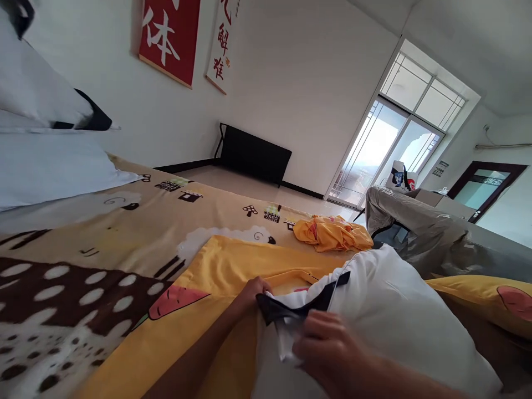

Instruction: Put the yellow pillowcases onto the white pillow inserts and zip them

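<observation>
A plump white pillow (399, 310) with black trim (286, 310) lies in front of me, on top of a yellow pillowcase (233, 260) printed with a pink carrot. At the pillow's near black corner, my left hand (254, 292) is closed on the edge, its fingertips partly hidden. My right hand (326, 343), slightly blurred, is curled just beside the black trim. A white, shiny tag-like flap (286, 339) hangs between the hands, touching the right fingers. Exactly what the right fingers pinch is hidden.
The bed carries a beige and brown patterned blanket (141, 227). White pillows (50, 160) are stacked at left. A crumpled orange cloth (332, 233) lies ahead, and a yellow pillow (482, 299) sits at right. Beyond stands plastic-covered furniture (415, 221).
</observation>
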The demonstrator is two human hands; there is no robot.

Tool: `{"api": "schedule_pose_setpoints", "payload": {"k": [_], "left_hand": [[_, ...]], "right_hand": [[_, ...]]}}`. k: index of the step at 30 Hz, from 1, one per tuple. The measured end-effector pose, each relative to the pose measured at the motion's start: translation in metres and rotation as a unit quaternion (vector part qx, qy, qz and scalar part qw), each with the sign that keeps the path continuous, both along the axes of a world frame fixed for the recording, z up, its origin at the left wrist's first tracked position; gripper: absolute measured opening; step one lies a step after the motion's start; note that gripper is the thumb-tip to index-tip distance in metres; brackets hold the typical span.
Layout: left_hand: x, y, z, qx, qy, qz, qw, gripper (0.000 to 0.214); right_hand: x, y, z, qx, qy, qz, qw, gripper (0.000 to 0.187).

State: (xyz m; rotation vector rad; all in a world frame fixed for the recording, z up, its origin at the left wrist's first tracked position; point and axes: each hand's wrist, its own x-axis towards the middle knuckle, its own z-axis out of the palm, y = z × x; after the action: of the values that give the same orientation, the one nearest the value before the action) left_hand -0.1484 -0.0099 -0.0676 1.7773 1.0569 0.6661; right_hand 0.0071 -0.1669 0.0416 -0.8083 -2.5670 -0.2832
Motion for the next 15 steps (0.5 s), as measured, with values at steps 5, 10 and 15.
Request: {"api": "schedule_pose_setpoints", "payload": {"k": [5,10,15], "left_hand": [[-0.002,0.014,-0.011,0.004,0.011,0.009,1.000,0.021],[-0.016,0.019,-0.016,-0.040,0.021,-0.022,0.999,0.024],[-0.022,0.021,-0.018,-0.044,0.017,-0.034,0.998,0.025]], "right_hand": [[-0.010,-0.022,-0.081,0.147,-0.048,-0.018,0.988,0.024],[-0.020,-0.020,-0.128,0.170,-0.022,-0.052,0.984,0.020],[-0.026,-0.022,-0.140,0.160,-0.081,-0.025,0.983,0.024]]}}
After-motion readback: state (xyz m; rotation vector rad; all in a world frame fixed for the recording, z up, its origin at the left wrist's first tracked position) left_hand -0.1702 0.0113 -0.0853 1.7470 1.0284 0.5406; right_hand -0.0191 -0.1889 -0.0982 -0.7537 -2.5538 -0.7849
